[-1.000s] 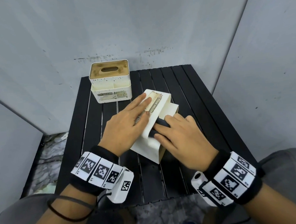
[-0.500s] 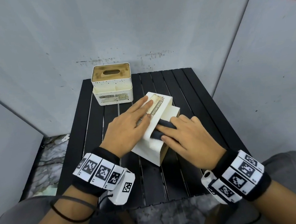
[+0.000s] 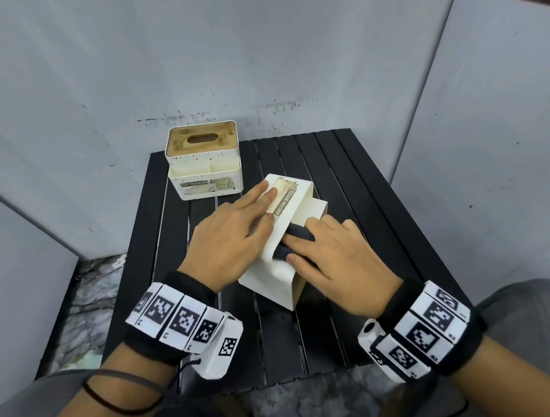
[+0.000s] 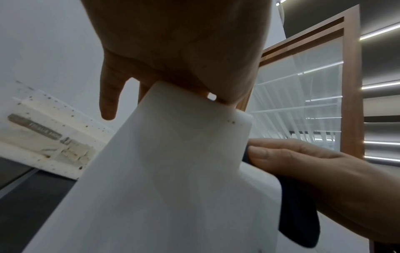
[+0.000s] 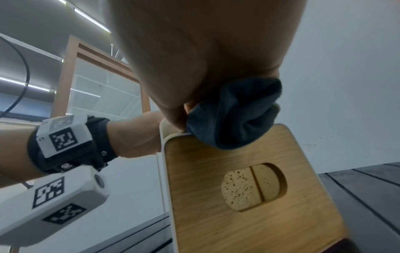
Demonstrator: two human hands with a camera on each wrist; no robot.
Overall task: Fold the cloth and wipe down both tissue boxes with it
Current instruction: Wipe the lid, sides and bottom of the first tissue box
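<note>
A white tissue box (image 3: 272,283) lies tipped on its side in the middle of the black slatted table (image 3: 356,176), its wooden lid (image 5: 216,188) facing right. My left hand (image 3: 257,206) rests flat on its upper face, fingers straight over the label. My right hand (image 3: 322,247) holds a bunched dark cloth (image 3: 296,236) against the box's stepped ledge, thumb and fingers around it. In the right wrist view the cloth (image 5: 233,116) bulges out under the palm at the lid's top edge. The second tissue box (image 3: 204,167) stands upright at the table's far left.
Grey panels (image 3: 489,128) wall in the table at the back, left and right. The table's near edge (image 3: 279,380) is just past my wrists, with my knees below it. Marbled floor (image 3: 88,306) shows to the left.
My right hand has shifted the cloth a little along the box's ledge. My left hand stays flat on the box, which has not moved.
</note>
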